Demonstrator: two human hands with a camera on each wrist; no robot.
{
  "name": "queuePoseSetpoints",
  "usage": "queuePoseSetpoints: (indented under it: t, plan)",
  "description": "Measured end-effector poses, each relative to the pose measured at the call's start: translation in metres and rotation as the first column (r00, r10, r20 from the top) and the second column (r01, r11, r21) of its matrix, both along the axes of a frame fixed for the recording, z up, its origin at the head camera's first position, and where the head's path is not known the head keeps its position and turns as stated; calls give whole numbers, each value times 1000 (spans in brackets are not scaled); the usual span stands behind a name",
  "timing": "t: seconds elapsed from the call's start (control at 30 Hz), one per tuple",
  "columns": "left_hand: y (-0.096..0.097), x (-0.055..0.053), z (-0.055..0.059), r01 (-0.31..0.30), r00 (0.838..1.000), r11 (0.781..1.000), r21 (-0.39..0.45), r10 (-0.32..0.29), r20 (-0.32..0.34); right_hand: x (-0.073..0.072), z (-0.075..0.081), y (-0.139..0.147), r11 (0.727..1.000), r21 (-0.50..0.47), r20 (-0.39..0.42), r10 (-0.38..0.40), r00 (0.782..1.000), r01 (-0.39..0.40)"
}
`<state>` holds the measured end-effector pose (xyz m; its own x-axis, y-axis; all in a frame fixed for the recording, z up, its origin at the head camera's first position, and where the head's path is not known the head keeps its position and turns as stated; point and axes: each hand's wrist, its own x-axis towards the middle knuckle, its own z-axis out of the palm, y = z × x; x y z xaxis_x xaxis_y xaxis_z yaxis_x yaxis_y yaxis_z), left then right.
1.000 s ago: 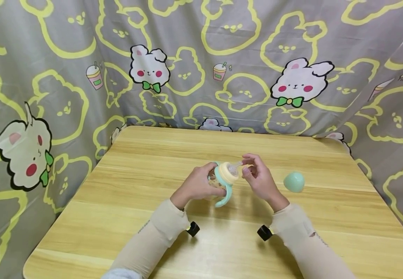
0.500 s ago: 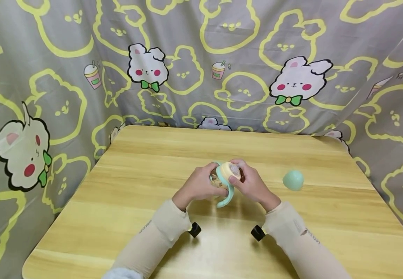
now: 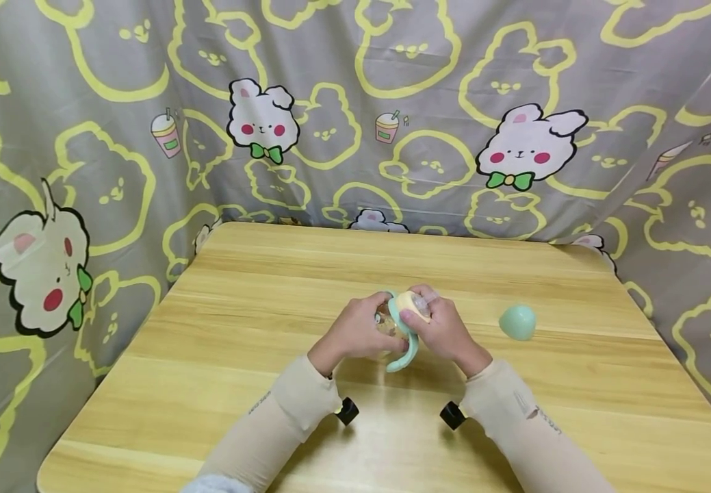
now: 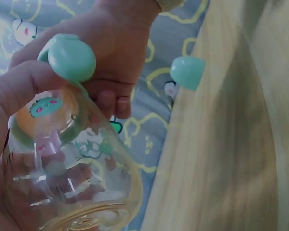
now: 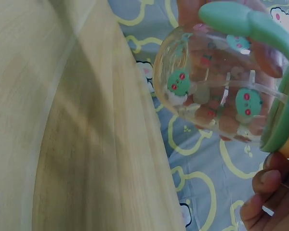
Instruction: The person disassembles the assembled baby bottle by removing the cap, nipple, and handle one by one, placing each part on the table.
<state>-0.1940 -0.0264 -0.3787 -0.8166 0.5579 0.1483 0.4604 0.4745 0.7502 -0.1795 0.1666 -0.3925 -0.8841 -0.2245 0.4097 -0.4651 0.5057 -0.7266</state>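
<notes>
A clear baby bottle [image 3: 391,329] printed with small green faces is held tilted above the table, its top toward the right. My left hand [image 3: 357,327] grips the bottle's body, thumb and fingers around it. My right hand [image 3: 443,327] grips the cream collar [image 3: 406,301] at the bottle's top, and the clear teat [image 3: 431,297] shows between its fingers. A mint-green handle [image 3: 407,359] curves down below the hands. In the left wrist view, the bottle's see-through base [image 4: 91,216] shows no liquid. A mint-green domed cap [image 3: 518,322] stands on the table, right of both hands.
The light wooden table [image 3: 256,287] reaches back to a grey curtain [image 3: 330,68] with yellow outlines and white cartoon faces. Black wrist cameras [image 3: 347,411] sit under both forearms, just above the tabletop.
My right hand has come in from the teat's tip to the collar and now grips it. The bottle has shifted slightly right and down with my left hand. The cap has stayed put.
</notes>
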Motion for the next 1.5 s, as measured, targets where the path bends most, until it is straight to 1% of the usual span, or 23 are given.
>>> queuePoseSetpoints:
  t: [0.07, 0.17, 0.23, 0.3, 0.37, 0.43, 0.63, 0.83, 1.03, 1.23, 1.5]
  plan:
    - [1, 1, -1, 8, 1000, 1000, 11, -8, -17, 0, 0, -1, 1000, -13, 0, -23, 1000, 23]
    - [2, 4, -4, 17, 997, 1000, -9, -18, -71, 3, -2, -2, 999, -24, 25, -47, 999, 48]
    - [3, 7, -6, 16, 994, 1000, -25, -18, -107, 4, -4, -2, 999, -12, 28, -48, 998, 48]
    - [4, 8, -7, 5, 988, 999, -46, -13, -157, 4, -5, -2, 999, 11, -3, -31, 1000, 31]
    - [5, 8, -6, -2, 983, 998, -55, -8, -183, 3, -4, 0, 1000, 22, -50, -9, 999, 10]
    - [7, 7, -4, -8, 979, 998, -68, -6, -203, 2, -3, 1, 1000, 13, -69, 10, 998, -9]
    - [9, 5, 0, -11, 981, 993, -116, -11, -194, 0, 0, 2, 998, -66, -4, 19, 1000, -19]
    - [10, 3, 1, -20, 986, 993, -119, 0, -167, 0, 0, 2, 995, -95, 0, 39, 999, -38]
    - [10, 3, 2, -5, 990, 992, -125, -12, -141, 1, -1, 2, 992, -119, 5, 47, 999, -46]
    - [7, 3, 4, -3, 986, 992, -122, -18, -168, 1, -2, 1, 991, -119, -35, 52, 998, -56]
    - [4, 1, 3, 25, 982, 992, -120, -47, -182, 2, 0, 0, 989, -121, -87, 68, 994, -79]
